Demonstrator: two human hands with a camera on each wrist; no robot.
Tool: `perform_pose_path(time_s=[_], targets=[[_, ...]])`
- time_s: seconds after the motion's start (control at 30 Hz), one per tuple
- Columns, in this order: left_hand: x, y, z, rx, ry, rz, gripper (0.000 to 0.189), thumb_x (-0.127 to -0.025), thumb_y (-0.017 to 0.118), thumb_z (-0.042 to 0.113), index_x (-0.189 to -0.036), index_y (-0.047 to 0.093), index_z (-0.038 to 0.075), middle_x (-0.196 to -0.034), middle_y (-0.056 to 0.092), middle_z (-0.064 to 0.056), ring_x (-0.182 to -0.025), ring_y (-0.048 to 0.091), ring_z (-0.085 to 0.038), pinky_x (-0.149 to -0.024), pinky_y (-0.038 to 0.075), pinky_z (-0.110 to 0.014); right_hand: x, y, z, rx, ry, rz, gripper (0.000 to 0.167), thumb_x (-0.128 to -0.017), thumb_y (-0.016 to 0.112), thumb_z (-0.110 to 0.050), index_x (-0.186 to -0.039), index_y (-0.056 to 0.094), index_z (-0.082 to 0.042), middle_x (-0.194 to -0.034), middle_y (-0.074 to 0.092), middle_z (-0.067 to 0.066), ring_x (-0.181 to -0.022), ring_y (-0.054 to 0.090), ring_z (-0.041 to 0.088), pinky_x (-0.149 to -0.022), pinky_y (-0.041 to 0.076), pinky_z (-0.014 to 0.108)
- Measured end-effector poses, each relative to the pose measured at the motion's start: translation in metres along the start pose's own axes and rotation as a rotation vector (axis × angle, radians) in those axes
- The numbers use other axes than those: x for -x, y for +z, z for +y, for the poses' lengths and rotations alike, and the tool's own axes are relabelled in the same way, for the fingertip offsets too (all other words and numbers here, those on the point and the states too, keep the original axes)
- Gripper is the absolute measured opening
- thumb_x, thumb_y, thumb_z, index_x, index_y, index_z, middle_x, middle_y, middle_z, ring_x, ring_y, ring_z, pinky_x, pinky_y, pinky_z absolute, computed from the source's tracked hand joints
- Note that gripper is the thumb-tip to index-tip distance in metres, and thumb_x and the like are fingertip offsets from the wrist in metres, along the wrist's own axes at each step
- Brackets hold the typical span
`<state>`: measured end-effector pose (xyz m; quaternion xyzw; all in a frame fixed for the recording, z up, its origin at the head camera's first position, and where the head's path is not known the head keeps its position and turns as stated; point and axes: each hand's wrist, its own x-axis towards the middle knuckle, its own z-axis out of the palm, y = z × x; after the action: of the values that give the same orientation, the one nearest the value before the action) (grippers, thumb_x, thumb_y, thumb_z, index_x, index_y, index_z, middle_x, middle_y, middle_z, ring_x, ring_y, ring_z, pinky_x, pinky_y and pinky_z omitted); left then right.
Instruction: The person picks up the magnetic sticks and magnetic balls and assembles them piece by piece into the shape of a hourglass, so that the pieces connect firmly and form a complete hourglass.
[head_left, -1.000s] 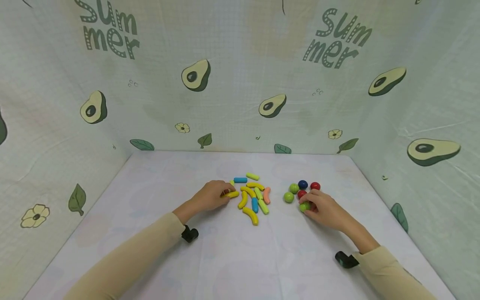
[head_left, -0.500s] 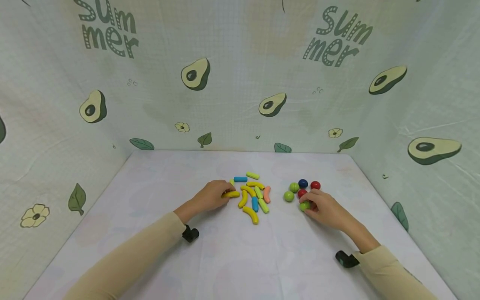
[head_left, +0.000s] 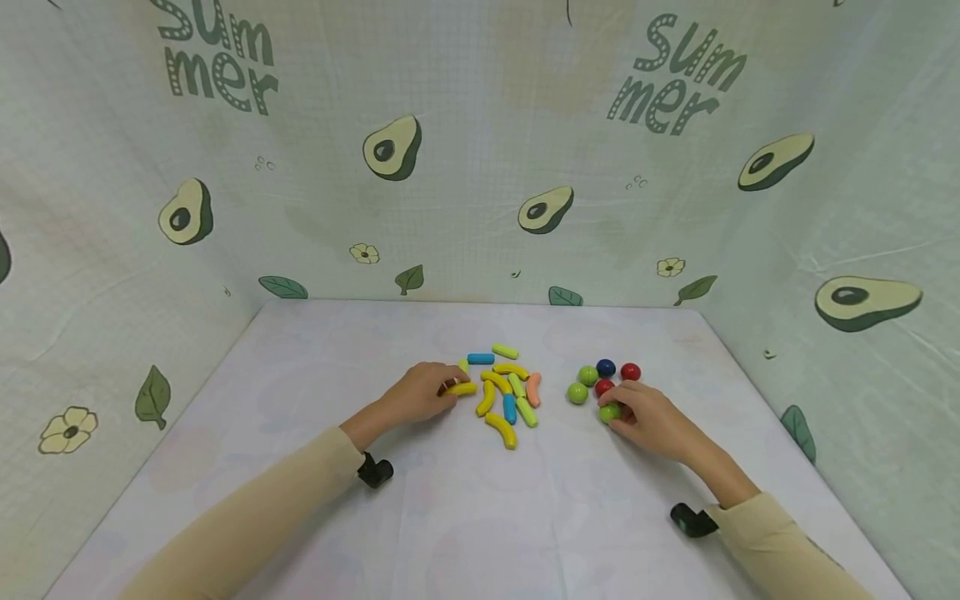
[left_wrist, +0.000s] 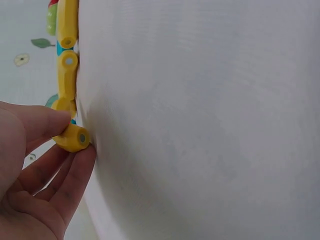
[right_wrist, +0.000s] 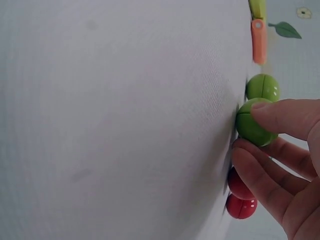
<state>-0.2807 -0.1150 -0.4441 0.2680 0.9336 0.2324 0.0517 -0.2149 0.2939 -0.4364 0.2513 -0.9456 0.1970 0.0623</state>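
My left hand (head_left: 417, 393) pinches a yellow curved magnetic rod (head_left: 466, 389) at the left of a group of rods. In the left wrist view the thumb is on one side of that rod (left_wrist: 75, 139), fingers on the other, and its end shows a grey round spot. My right hand (head_left: 654, 423) holds a green ball (head_left: 608, 413) between thumb and fingers, low by the table. The right wrist view shows a seam round this ball (right_wrist: 252, 125). Close by are two more green balls (head_left: 577, 393), two red balls (head_left: 631, 372) and a dark blue ball (head_left: 606, 367).
Between the hands lie several more yellow curved rods (head_left: 502, 431), blue straight rods (head_left: 481, 359), light green straight rods (head_left: 506, 351) and an orange curved rod (head_left: 533, 390). A pale cloth covers the table (head_left: 480, 517). Printed curtains (head_left: 465, 167) stand behind and at both sides.
My left hand has shifted very slightly left with the yellow curved rod. The right hand and the other rods and balls look the same.
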Motion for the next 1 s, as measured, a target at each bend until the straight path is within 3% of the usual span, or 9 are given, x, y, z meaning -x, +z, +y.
perform_pose_path(time_s=[0.27, 0.57, 1.0], targets=[[0.005, 0.000, -0.002, 0.028, -0.065, 0.026, 0.025, -0.099, 0.075, 0.014, -0.124, 0.075, 0.018, -0.099, 0.073, 0.003, -0.086, 0.062, -0.013, -0.083, 0.055, -0.036, 0.000, 0.001, -0.001, -0.011, -0.004, -0.002, 0.030, -0.085, 0.087, -0.001, -0.113, 0.076, -0.007, -0.109, 0.068, 0.006, -0.087, 0.058, 0.018, -0.074, 0.054, 0.026], [0.013, -0.006, -0.004, 0.038, -0.111, 0.043, 0.023, -0.098, 0.075, 0.013, -0.120, 0.077, 0.016, -0.101, 0.074, 0.003, -0.092, 0.065, -0.014, -0.085, 0.057, -0.038, -0.001, 0.000, -0.003, -0.014, -0.009, -0.004, 0.030, -0.085, 0.086, 0.000, -0.112, 0.076, -0.007, -0.105, 0.067, 0.003, -0.085, 0.057, 0.016, -0.073, 0.053, 0.026], [0.024, -0.013, -0.014, 0.090, -0.157, 0.025, 0.023, -0.094, 0.077, 0.013, -0.117, 0.076, 0.013, -0.097, 0.070, 0.002, -0.082, 0.062, -0.014, -0.070, 0.055, -0.028, -0.009, 0.000, -0.012, -0.038, -0.007, -0.032, 0.029, -0.088, 0.085, -0.001, -0.114, 0.076, -0.009, -0.104, 0.068, 0.001, -0.084, 0.058, 0.010, -0.072, 0.055, 0.025]])
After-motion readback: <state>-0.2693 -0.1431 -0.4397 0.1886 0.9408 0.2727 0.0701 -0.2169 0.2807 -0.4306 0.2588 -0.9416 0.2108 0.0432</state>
